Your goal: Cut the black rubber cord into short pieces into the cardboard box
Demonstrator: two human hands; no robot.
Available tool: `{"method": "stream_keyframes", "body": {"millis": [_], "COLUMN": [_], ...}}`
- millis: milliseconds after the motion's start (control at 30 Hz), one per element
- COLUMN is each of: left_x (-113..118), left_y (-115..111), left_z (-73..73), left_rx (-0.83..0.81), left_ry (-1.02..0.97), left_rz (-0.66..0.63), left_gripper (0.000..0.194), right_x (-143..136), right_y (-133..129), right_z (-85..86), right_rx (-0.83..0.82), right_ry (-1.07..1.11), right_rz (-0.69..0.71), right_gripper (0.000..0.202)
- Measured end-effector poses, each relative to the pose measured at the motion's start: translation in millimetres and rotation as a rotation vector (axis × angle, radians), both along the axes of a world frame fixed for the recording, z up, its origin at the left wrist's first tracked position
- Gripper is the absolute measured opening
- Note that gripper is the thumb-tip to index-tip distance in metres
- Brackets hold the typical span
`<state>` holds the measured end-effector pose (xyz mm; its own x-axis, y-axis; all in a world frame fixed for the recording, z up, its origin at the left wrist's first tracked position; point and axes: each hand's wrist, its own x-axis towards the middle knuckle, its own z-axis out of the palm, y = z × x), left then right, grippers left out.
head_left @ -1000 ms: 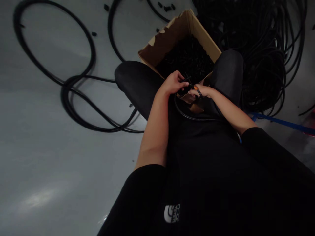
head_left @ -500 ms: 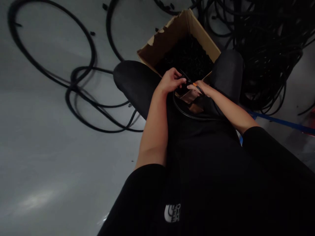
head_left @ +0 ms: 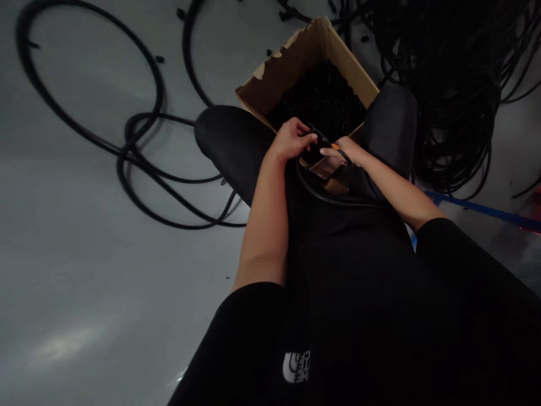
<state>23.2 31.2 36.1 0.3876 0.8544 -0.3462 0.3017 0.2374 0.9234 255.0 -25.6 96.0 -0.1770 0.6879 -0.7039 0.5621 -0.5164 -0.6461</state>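
We are gripping the scissors in our right hand, its fingers closing around the handles, over the near edge of the cardboard box. Our left hand is hovering just left of the blades, its fingers curling nearly together; we cannot tell what, if anything, they are clamping in that darkness. We are judging that a slip could nick the left fingertips, because they are lying so close to the blades and dark things are blending together. The black cable, looking springy, could also be twisting away. The scissors are pointing far and left, their long axis slanting from near right; the cable is bowing from below the left hand nearward, then right, across our lap.
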Motion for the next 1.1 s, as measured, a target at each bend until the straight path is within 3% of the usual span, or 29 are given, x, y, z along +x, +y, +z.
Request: {"method": "stream_keyframes", "body": {"millis": [167,300,467,600,733,833,933,1000,1100], "left_x": [-1,1,6,9,10,9,6,1,-6], "left_y": [1,1,-2,-6,-8,-6,1,7,13], "left_z": [-10.8,-10.1,9.9,29.0,37.1,37.7,37.8,38.2,42.0], "left_rx": [-0.036,-0.049,-0.104,-0.177,-0.214,-0.134,-0.005,0.089,0.19], "left_ry": [0.068,0.029,-0.042,-0.125,-0.156,-0.164,-0.144,-0.114,-0.128], "left_rz": [-0.03,-0.044,-0.161,-0.277,-0.307,-0.172,0.141,0.313,0.486], "left_gripper": [0.064,0.064,0.066,0.057,0.059,0.061,0.061,0.059,0.055], "right_x": [0,-7,-8,-3,-2,-2,0,2,7], "right_y": [0,1,7,6,4,5,0,-10,-32], "right_z": [2.9,5.5,-4.7,-9.3,-6.3,-1.5,8.7,18.9,34.7], "right_rx": [-0.038,-0.084,0.011,0.052,0.041,0.021,-0.076,-0.186,-0.336], "right_ry": [0.09,0.048,0.184,0.316,0.389,0.421,0.448,0.497,0.605], "right_rz": [0.009,-0.056,-0.259,-0.233,-0.202,-0.271,-0.264,-0.103,0.264], "right_gripper": [0.063,0.054,0.047,0.053,0.051,0.05,0.049,0.046,0.039]}}
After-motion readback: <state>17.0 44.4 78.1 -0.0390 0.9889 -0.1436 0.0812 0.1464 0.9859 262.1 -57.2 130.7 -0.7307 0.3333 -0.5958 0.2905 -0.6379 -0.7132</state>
